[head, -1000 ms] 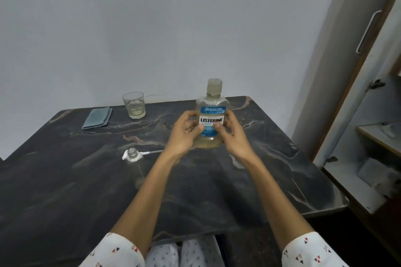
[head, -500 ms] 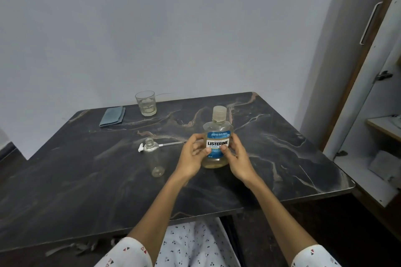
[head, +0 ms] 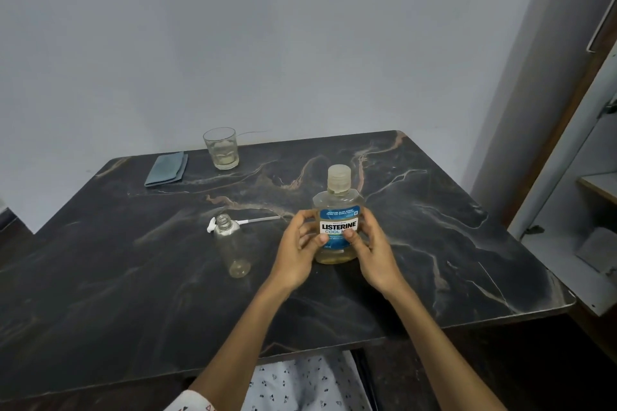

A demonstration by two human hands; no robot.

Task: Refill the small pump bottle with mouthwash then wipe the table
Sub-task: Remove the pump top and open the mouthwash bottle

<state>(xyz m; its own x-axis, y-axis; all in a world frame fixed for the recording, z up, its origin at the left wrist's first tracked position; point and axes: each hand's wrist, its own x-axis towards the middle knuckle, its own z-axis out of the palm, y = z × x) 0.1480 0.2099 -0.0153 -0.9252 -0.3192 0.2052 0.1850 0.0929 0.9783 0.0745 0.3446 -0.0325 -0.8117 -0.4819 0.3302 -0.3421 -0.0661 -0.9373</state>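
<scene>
Dark marbled stone forms the counter point(head: 434, 260), pushed against a plain pale wall, with an open cupboard past its right edge.

Both hands meet near the middle of the counter, slightly toward the right edge. The left hand point(head: 297, 252) and the right hand point(head: 374, 253) each curl round the sides of the mouthwash bottle point(head: 338, 210), thumbs pressed on its blue label. The bottle stands upright with its cap point(head: 339, 179) on; whether its base rests on the stone or hangs just above cannot be told. Pale yellow liquid shows only in its lower part.

Just to the left stands the small pump bottle point(head: 232, 248), upright, open-necked and apparently empty apart from a trace at the bottom. Behind it, touching or nearly so, lies the pump head point(head: 233, 223), its white nozzle to the left and its thin tube pointing right.

Further out, by the back edge, sit a drinking glass point(head: 221, 147) with a little liquid in it and, left of that, a folded blue-grey cloth point(head: 166, 169).

Risks, as a judgement: the small bottle's neck is narrow and no funnel is in view, so pouring from the wide mouthwash bottle could easily run down the outside and pool on the stone. The light, empty small bottle is unsupported and could tip if nudged by the hand or the stream. Twisting the cap off with force could jolt the liquid. The loose pump head could roll or be knocked while reaching.
</scene>
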